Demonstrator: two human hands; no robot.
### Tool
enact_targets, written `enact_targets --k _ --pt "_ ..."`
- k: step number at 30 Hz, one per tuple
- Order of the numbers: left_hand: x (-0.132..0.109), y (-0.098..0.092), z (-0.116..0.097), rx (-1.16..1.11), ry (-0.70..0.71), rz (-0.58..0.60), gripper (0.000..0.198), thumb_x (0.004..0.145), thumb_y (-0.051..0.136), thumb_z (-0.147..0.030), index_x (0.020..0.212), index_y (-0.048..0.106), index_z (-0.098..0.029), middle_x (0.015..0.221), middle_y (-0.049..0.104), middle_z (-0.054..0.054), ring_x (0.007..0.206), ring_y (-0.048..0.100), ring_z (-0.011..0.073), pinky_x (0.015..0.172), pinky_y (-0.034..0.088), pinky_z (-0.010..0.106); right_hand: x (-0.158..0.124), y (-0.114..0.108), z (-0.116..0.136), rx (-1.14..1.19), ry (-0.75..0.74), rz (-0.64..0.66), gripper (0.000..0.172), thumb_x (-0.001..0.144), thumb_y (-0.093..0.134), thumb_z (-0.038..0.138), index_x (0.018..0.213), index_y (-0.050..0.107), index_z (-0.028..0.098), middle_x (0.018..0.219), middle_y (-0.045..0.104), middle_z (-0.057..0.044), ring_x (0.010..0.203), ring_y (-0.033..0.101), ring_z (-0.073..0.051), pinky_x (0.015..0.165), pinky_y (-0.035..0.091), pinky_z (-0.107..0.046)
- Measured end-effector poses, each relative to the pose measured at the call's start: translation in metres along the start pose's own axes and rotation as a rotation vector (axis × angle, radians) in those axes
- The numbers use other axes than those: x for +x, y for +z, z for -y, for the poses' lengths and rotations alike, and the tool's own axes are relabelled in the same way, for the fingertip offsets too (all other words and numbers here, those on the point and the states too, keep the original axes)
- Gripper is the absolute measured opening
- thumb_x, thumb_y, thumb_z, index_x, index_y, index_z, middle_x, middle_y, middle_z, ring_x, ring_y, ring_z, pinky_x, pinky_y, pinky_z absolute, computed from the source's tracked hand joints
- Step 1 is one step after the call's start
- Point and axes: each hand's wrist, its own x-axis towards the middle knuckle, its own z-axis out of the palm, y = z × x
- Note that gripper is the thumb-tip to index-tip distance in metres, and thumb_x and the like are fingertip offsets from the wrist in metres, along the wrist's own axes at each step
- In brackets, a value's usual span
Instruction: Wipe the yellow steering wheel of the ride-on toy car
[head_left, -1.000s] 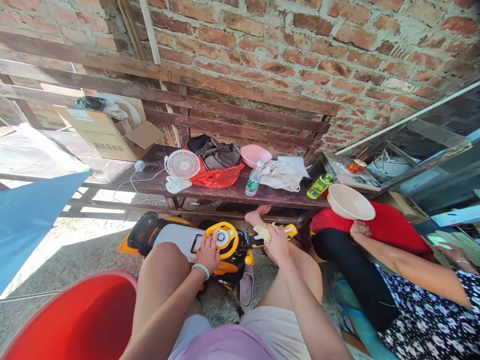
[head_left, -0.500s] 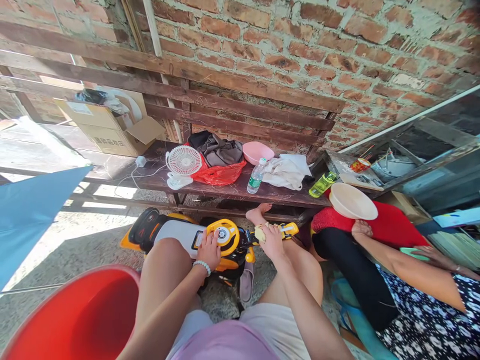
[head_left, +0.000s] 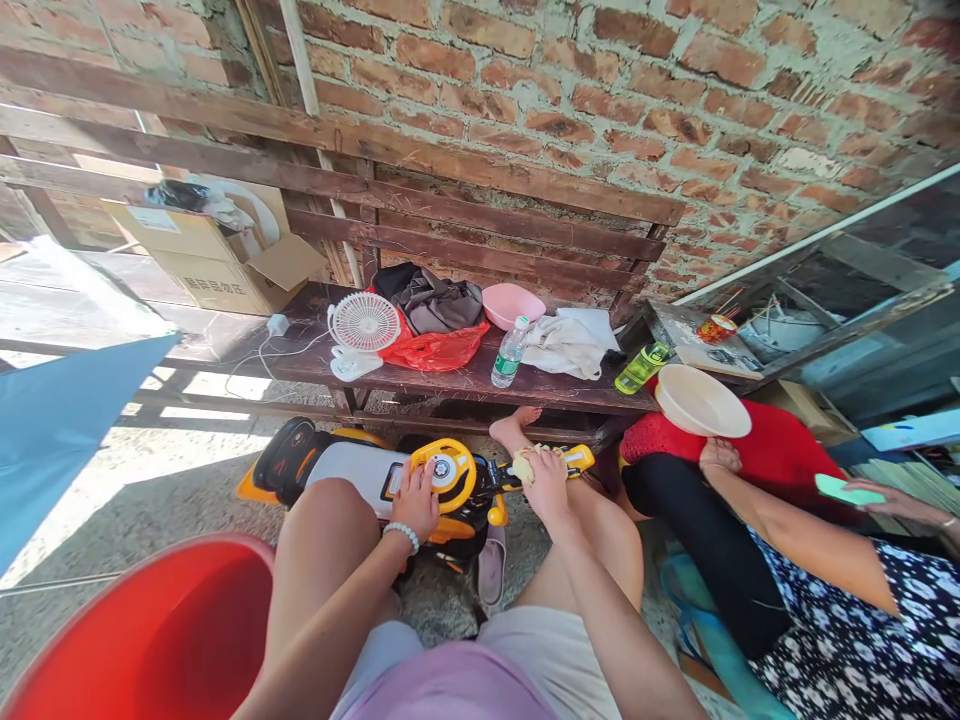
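My left hand point(head_left: 415, 500), with a beaded bracelet on its wrist, is closed over the left rim of a yellow steering wheel point(head_left: 471, 478). The wheel belongs to a yellow, black and white ride-on toy car point(head_left: 337, 468) standing across in front of my knees. In my right hand point(head_left: 550, 485) is a crumpled pale yellow piece, perhaps cloth point(head_left: 523, 466); my fingers press on it from above and hide part of it. It lies over the car's right end, beside a yellow bar point(head_left: 580, 459). Just beyond is a bare foot point(head_left: 513, 429).
A wooden bench point(head_left: 450, 382) runs ahead, bearing a white fan point(head_left: 365, 322), water bottle point(head_left: 509, 354), pink basin point(head_left: 513, 302) and green bottle point(head_left: 642, 368). A red tub point(head_left: 97, 640) stands at left. On the right, a seated person's hand point(head_left: 720, 455) touches a cream basin point(head_left: 703, 402); the other holds a green phone point(head_left: 849, 489).
The yellow piece in my right hand looks more crumpled and spread out. The person on the right has raised the green phone. My left hand stays on the wheel.
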Motion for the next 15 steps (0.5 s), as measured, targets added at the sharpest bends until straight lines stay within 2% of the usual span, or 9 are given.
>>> enact_targets --k 3,5,12,15 --pt "0.001 0.001 0.002 -0.007 0.008 0.006 0.067 0.100 0.046 -0.023 0.165 0.042 -0.010 0.164 0.048 0.020 0.165 0.019 0.0391 0.124 0.039 0.058 -0.001 0.002 0.015 -0.002 -0.033 0.038 0.046 0.084 0.061 0.013 0.127 0.072 0.024 0.126 0.068 -0.011 0.123 0.053 -0.031 0.117 0.030 -0.047" --pt "0.001 0.002 0.003 -0.017 0.011 0.009 0.067 0.100 0.047 -0.024 0.165 0.042 -0.010 0.164 0.049 0.020 0.165 0.019 0.0397 0.124 0.038 0.058 0.000 -0.002 0.013 -0.017 -0.025 0.048 0.047 0.085 0.061 0.014 0.129 0.072 0.025 0.128 0.067 -0.011 0.123 0.053 -0.032 0.116 0.031 -0.046" --pt "0.001 0.003 0.004 -0.037 0.031 -0.006 0.068 0.099 0.044 -0.025 0.165 0.040 -0.009 0.163 0.049 0.022 0.165 0.019 0.0410 0.123 0.040 0.061 0.007 -0.025 -0.042 -0.067 0.107 0.016 0.045 0.087 0.057 0.015 0.129 0.071 0.022 0.122 0.069 -0.011 0.116 0.055 -0.030 0.108 0.036 -0.040" --pt "0.001 0.000 0.002 -0.026 0.011 0.021 0.067 0.100 0.042 -0.024 0.165 0.041 -0.011 0.165 0.048 0.021 0.166 0.016 0.0405 0.120 0.044 0.061 0.010 -0.027 -0.046 -0.080 0.153 0.004 0.041 0.089 0.056 0.014 0.127 0.071 0.019 0.120 0.070 -0.012 0.115 0.056 -0.029 0.105 0.036 -0.038"
